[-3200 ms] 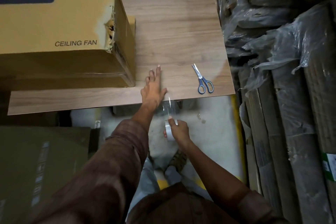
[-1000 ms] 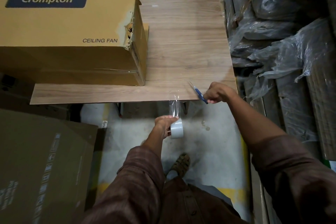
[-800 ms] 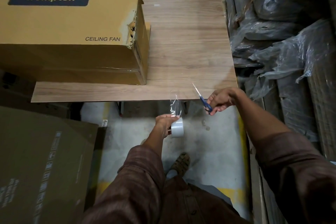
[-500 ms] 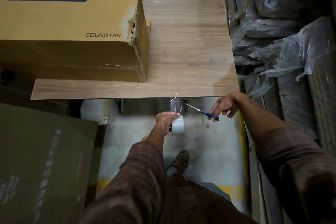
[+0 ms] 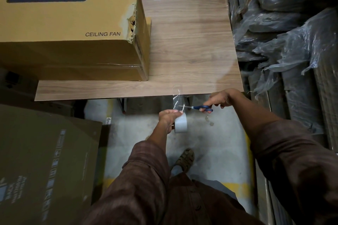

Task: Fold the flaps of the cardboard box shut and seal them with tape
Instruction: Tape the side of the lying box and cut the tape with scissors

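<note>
1. The cardboard box (image 5: 69,31) lies on the left part of the wood-grain table (image 5: 192,42). Its top face carries a dark blue panel printed "Crompton" in pale letters, and black lettering reads "CEILING FAN".
2. The box's right end is torn along the upper edge, exposing ragged corrugated board. A strip of clear tape runs along the lower front edge.
3. The left hand (image 5: 169,118) grips the tape roll (image 5: 180,124), a white cylindrical roll, below the table's near edge.
4. A transparent, glossy tape strip (image 5: 177,99) runs from the roll up to the table's near edge, where its end adheres.
5. The right hand (image 5: 220,99) grips the blue plastic handles of the scissors (image 5: 198,107). The thin metal blades point left and meet the tape strip just above the roll.
6. A second, darker carton (image 5: 45,160) with pale handling symbols, its text unreadable, stands at the lower left on the concrete floor (image 5: 210,144).
7. Crumpled grey plastic-wrapped bundles (image 5: 292,33) are stacked to the right of the table.
</note>
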Tool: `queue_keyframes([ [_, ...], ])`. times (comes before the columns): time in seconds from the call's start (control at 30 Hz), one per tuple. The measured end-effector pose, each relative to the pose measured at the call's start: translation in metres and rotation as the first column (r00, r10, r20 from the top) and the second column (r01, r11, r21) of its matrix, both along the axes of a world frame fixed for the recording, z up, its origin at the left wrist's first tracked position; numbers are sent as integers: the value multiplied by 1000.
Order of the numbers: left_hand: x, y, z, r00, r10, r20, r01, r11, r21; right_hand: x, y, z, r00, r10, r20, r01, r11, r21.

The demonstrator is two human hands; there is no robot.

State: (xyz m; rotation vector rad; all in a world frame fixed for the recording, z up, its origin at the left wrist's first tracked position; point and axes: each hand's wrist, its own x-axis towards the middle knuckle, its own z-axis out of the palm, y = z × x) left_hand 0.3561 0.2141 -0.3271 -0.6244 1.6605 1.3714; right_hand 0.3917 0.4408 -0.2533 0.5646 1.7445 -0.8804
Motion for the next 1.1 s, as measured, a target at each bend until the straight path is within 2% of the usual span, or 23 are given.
queue_keyframes([
  [0.5, -1, -1, 1, 1000, -17, 11, 17, 1000, -15, -18, -16, 0, 992, 31, -123, -25, 998, 51],
  [1.1, -5, -3, 1, 998, -45, 34, 45, 999, -4, -17, -11, -5, 995, 35, -98, -34, 999, 16],
])
